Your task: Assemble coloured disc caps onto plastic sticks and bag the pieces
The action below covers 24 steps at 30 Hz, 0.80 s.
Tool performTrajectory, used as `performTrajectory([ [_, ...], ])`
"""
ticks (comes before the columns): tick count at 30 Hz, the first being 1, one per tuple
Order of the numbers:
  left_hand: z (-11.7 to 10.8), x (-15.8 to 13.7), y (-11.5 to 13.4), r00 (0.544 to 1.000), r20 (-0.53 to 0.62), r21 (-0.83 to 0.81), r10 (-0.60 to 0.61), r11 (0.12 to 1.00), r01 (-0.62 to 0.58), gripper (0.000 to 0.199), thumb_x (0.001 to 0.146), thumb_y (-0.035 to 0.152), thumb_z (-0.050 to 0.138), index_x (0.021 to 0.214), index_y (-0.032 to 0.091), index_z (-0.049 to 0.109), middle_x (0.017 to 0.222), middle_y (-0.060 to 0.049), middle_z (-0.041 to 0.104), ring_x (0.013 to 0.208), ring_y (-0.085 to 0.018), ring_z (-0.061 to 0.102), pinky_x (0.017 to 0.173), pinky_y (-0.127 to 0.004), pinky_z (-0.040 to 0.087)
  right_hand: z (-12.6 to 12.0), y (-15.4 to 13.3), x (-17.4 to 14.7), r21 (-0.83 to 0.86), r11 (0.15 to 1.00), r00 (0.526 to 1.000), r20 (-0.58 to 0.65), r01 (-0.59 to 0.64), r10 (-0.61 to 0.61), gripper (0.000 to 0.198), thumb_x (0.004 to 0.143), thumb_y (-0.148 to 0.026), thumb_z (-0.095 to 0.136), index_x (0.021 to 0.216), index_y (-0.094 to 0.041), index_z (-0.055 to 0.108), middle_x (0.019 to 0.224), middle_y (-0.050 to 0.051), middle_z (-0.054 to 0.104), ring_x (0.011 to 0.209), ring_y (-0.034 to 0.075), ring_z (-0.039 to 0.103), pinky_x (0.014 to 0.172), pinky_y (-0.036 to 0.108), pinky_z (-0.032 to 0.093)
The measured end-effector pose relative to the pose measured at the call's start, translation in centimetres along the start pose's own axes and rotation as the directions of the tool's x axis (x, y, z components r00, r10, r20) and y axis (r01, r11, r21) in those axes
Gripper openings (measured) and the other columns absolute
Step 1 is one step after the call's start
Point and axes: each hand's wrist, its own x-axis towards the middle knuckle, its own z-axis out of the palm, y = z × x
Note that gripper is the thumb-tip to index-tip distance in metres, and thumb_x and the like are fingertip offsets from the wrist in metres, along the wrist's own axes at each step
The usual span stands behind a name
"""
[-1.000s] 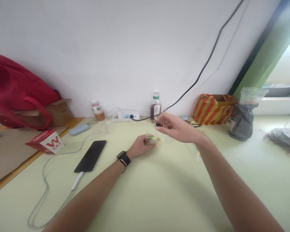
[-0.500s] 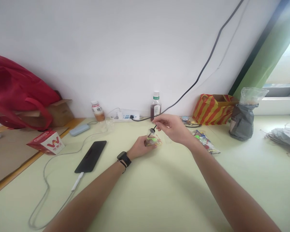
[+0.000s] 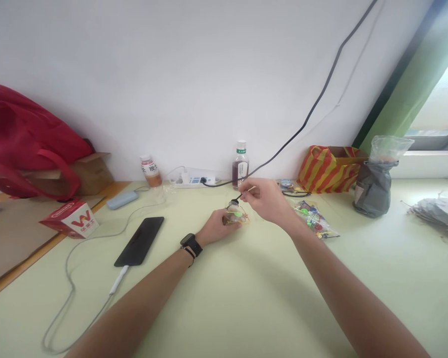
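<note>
My left hand (image 3: 215, 226) is wrapped round a small clear object (image 3: 237, 214) with green, yellow and red bits showing in or on it. A dark round piece tops this object. Above it, my right hand (image 3: 263, 197) pinches a thin black rod (image 3: 239, 197) that slants down to the dark top. Whether the rod goes inside cannot be made out. To the right of my right hand lies a clear plastic bag of small coloured parts (image 3: 315, 219). A bottle of dark drink (image 3: 240, 166) stands just behind my hands.
A black phone (image 3: 139, 241) on a white cable lies at left, near a red and white box (image 3: 70, 219). Along the wall are a power strip (image 3: 194, 179), another bottle (image 3: 151, 171), a striped bag (image 3: 326, 169) and a grey bag (image 3: 375, 189). A black cable (image 3: 304, 122) hangs across the wall.
My right hand has shifted slightly right and down with the black rod. My left hand keeps its hold on the clear object in nearly the same place.
</note>
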Motion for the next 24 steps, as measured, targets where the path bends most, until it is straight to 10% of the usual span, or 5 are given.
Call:
performTrajectory([
  [9, -0.5, -0.1, 1.9, 0.992, -0.074, 0.058, 0.107, 0.993, -0.102, 0.053, 0.084, 0.044, 0.078, 0.129, 0.021, 0.064, 0.117, -0.010, 0.072, 0.098, -0.023, 0.067, 0.085, -0.034, 0.051, 1.4, 0.7, -0.1, -0.362, 0.930, 0.996, 0.026, -0.067, 0.082, 0.021, 0.086, -0.012, 0.059, 0.090, -0.025, 0.076, 0.095, 0.001, 0.078, 0.082, 0.020, 0.066, 0.070, 0.030, 0.042],
  [14, -1.3, 0.2, 2.9, 0.892, -0.259, 0.283, 0.371, 0.912, -0.297, 0.077, 0.088, 0.040, 0.075, 0.152, 0.025, 0.036, 0.135, -0.014, 0.064, 0.099, -0.022, 0.067, 0.091, -0.039, 0.052, 1.0, 1.1, -0.1, -0.511, 0.858, 0.989, 0.084, -0.060, 0.119, 0.023, 0.088, -0.010, 0.056, 0.095, -0.024, 0.074, 0.093, 0.004, 0.077, 0.089, 0.023, 0.067, 0.071, 0.030, 0.040],
  [18, -2.8, 0.5, 3.8, 0.845, -0.071, 0.485, 0.530, 0.759, -0.435, 0.052, 0.089, 0.037, 0.073, 0.138, 0.027, 0.057, 0.138, -0.013, 0.063, 0.119, -0.027, 0.064, 0.102, -0.044, 0.049, 0.5, 0.9, -0.2, -0.566, 0.824, 0.988, 0.107, -0.035, 0.115, 0.025, 0.091, -0.009, 0.054, 0.099, -0.023, 0.074, 0.095, 0.007, 0.076, 0.091, 0.024, 0.067, 0.071, 0.031, 0.039],
  [24, -4.5, 0.6, 6.8, 0.883, 0.093, 0.566, 0.460, 0.705, -0.427, 0.020, 0.088, 0.038, 0.071, 0.102, 0.024, 0.074, 0.118, -0.011, 0.071, 0.110, -0.029, 0.066, 0.099, -0.043, 0.049, 0.3, 0.8, -0.2, -0.608, 0.793, 0.969, 0.216, 0.040, 0.117, 0.024, 0.088, -0.006, 0.057, 0.094, -0.022, 0.074, 0.094, 0.008, 0.076, 0.090, 0.025, 0.067, 0.069, 0.031, 0.039],
])
